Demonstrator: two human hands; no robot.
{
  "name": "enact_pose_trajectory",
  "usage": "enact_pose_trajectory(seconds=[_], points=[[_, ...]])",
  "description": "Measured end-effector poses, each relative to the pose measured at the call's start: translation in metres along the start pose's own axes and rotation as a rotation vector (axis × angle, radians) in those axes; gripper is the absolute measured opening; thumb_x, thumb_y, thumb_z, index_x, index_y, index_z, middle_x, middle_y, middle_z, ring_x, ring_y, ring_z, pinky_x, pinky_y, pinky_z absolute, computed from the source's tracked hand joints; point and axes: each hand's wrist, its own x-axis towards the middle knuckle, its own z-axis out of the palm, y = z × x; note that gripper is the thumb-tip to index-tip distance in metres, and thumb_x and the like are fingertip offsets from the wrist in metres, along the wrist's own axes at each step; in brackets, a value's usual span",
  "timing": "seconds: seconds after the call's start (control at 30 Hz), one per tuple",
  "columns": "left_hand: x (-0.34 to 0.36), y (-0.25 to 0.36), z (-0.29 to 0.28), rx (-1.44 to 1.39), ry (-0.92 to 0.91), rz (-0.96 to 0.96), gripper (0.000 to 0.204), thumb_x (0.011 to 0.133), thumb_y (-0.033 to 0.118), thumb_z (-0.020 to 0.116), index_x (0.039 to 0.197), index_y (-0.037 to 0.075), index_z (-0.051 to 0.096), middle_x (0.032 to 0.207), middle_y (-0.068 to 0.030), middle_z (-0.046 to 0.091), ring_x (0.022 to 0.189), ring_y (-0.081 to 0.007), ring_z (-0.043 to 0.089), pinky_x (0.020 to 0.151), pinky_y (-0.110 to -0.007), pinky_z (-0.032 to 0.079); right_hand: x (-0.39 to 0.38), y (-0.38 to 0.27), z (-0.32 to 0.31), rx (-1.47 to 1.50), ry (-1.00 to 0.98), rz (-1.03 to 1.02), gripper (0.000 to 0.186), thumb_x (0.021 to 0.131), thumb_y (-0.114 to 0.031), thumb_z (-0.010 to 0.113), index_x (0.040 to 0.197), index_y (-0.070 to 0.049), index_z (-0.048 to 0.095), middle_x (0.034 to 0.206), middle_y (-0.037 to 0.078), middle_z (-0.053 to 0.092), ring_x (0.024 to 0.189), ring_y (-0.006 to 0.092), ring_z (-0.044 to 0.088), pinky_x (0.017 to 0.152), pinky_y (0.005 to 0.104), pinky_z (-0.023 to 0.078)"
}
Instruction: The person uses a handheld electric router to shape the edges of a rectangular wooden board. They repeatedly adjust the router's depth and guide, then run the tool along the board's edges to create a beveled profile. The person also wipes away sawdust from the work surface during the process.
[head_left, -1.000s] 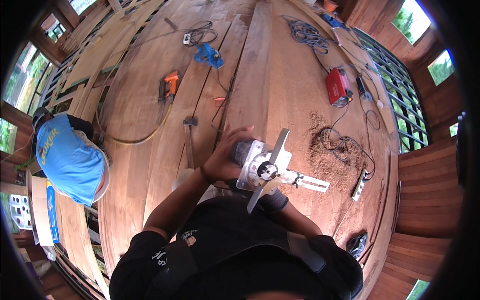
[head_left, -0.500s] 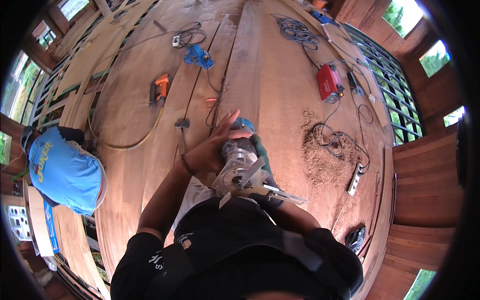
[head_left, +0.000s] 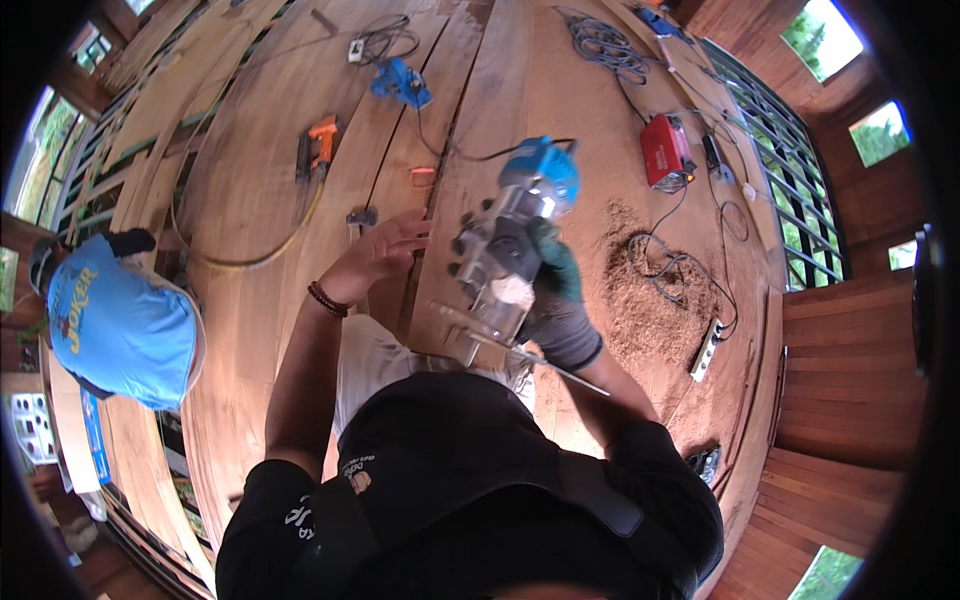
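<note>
We have our hands apart: the gloved right hand (head_left: 562, 292) clasps a tilted, blue-topped power tool (head_left: 514, 240) above the floorboards (head_left: 250, 330); the left hand (head_left: 370, 262), fingers extended, looks free, though its palm barely shows. Sawdust (head_left: 640, 325) lies rightward, a red machine (head_left: 664, 153) beyond.

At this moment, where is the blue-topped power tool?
In the head view, the blue-topped power tool is slightly right of centre, held in the gloved right hand; the bare left hand is to its left.
</note>
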Motion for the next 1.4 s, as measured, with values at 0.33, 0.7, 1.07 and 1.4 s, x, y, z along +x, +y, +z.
enact_pose_trajectory(seconds=[0.33, 0.7, 1.07, 1.4], points=[[-0.046, -0.127, 0.012, 0.025, 0.556, -0.307, 0.038, 0.102, 0.026, 0.066, 0.132, 0.003, 0.063, 0.118, -0.0055, 0.072, 0.108, -0.0135, 0.067, 0.096, -0.031, 0.05, -0.041, -0.048, -0.065, -0.257, 0.158, 0.011, 0.072, 0.093, -0.033, 0.077, 0.146, 0.004, 0.045, 0.134, 0.02, 0.063, 0.13, 0.0328, 0.06, 0.112, 0.0484, 0.049], [-0.025, -0.074, 0.076, 0.341, 0.479, -0.002, 0.024, 0.101, 0.014, 0.067, 0.12, -0.001, 0.068, 0.102, -0.005, 0.073, 0.091, -0.0104, 0.068, 0.084, -0.027, 0.054, -0.06, -0.033, -0.094, 0.093, 0.252, 0.07, 0.074, 0.093, -0.052, 0.073, 0.139, 0.001, 0.051, 0.128, 0.024, 0.065, 0.119, 0.0406, 0.066, 0.099, 0.0577, 0.057], [-0.032, -0.053, 0.088, -0.103, 0.213, -0.147, 0.027, 0.102, 0.01, 0.062, 0.126, -0.002, 0.065, 0.106, -0.0064, 0.071, 0.101, -0.0142, 0.067, 0.095, -0.031, 0.052, -0.029, -0.004, -0.063, 0.266, 0.181, -0.301, 0.064, 0.103, -0.056, 0.057, 0.138, -0.003, 0.057, 0.128, 0.016, 0.067, 0.12, 0.036, 0.065, 0.109, 0.0504, 0.049], [-0.004, -0.025, 0.109, 0.507, 0.125, 0.437, 0.092, 0.084, 0.02, 0.08, 0.16, 0.002, 0.031, 0.162, -0.0226, 0.035, 0.151, -0.0365, 0.037, 0.122, -0.043, 0.032, -0.007, 0.032, -0.037, 0.34, 0.225, -0.131, 0.053, 0.108, -0.047, 0.052, 0.14, -0.005, 0.057, 0.127, 0.014, 0.069, 0.114, 0.0279, 0.068, 0.101, 0.0423, 0.055]])
